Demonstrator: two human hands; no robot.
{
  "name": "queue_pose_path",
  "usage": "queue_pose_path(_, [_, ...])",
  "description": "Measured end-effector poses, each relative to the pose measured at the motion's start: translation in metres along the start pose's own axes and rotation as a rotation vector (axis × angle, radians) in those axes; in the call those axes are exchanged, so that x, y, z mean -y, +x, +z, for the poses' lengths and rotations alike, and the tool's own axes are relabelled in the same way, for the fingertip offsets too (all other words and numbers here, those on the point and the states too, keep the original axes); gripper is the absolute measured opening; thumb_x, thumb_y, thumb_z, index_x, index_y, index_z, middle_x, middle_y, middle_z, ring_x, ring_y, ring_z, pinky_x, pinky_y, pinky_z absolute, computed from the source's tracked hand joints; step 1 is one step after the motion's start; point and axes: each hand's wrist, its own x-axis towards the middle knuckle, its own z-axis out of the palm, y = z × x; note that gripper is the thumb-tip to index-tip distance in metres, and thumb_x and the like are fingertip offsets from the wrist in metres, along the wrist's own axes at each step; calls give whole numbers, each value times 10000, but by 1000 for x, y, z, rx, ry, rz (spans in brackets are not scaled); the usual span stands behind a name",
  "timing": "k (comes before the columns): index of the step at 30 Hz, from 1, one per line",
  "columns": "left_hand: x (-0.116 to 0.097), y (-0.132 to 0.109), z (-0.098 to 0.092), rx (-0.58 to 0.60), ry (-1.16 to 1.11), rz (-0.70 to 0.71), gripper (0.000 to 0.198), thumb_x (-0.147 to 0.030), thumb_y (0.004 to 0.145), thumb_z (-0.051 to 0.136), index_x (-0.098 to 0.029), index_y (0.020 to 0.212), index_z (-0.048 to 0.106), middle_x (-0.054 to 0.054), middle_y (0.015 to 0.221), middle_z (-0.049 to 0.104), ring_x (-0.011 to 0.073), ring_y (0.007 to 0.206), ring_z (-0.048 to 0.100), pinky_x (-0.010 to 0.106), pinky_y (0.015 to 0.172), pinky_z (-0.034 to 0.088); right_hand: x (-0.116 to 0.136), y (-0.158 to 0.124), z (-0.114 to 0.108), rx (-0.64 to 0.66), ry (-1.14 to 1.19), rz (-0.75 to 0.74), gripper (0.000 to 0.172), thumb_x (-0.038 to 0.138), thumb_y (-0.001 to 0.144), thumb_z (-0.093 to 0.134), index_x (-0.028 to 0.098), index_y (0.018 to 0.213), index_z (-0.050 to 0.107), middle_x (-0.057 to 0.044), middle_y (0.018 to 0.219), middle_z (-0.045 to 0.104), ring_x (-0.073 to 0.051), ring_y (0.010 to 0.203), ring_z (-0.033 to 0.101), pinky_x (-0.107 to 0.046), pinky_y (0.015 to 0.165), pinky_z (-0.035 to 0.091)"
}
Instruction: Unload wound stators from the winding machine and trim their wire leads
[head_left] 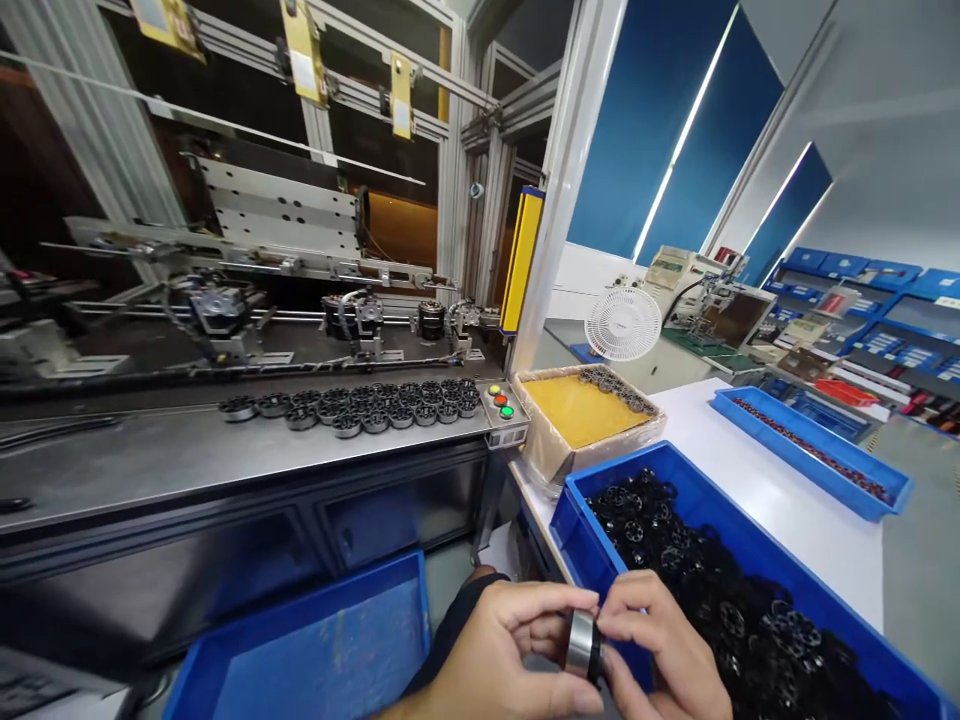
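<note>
Near the bottom of the view, my left hand (510,650) grips a short silver metal ring (579,642) between thumb and fingers. My right hand (664,645) pinches a black round part (598,655) against the ring's right side; its face is mostly hidden by my fingers. Both hands are close to the near wall of a blue bin (577,515), heaped with black spoked round parts (675,555). On the metal bench (180,460), several rows of silver-rimmed rings with black spoked centres (375,405) stand close together.
A plastic-lined box (551,460) with a yellow sheet holds several rings at its far corner. Behind the bench is a machine with fixtures (367,315). A button box (506,420) sits at the bench end. A blue tray (315,650) lies low; a long blue tray (810,450) is right.
</note>
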Motion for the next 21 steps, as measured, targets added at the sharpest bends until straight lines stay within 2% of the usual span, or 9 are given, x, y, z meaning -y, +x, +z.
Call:
queue_pose_path(3, [1, -1, 0, -2, -8, -6, 581, -187, 552, 930, -154, 1093, 722, 81, 947, 798, 212, 869, 756, 282, 826, 583, -1, -2, -2, 29, 6, -20, 371, -54, 800, 534, 160, 1096, 598, -82, 858, 618, -202, 777, 601, -331, 656, 562])
queue_pose_path(8, [0, -1, -3, -13, 20, -15, 550, -183, 565, 923, -145, 1079, 731, 89, 952, 799, 220, 877, 758, 292, 837, 585, -4, -5, -5, 116, -3, -85, 249, 175, 929, 577, 130, 1174, 576, -121, 902, 639, -240, 833, 635, -368, 695, 590])
queue_pose_path(15, [-5, -3, -5, -26, -32, -105, 613, -220, 530, 946, -152, 1097, 722, 86, 930, 800, 235, 874, 760, 318, 809, 596, -8, -11, -5, 110, -94, -127, 257, 62, 917, 542, 90, 1168, 589, -139, 962, 639, -223, 915, 622, -338, 769, 591])
queue_pose_path(21, [-3, -4, -7, 17, 2, -156, 619, -286, 534, 945, -172, 1107, 740, 82, 937, 796, 252, 877, 755, 339, 829, 580, -6, -15, 1, 84, -163, -198, 232, 98, 940, 550, 69, 1166, 596, -135, 929, 652, -222, 884, 624, -331, 732, 586])
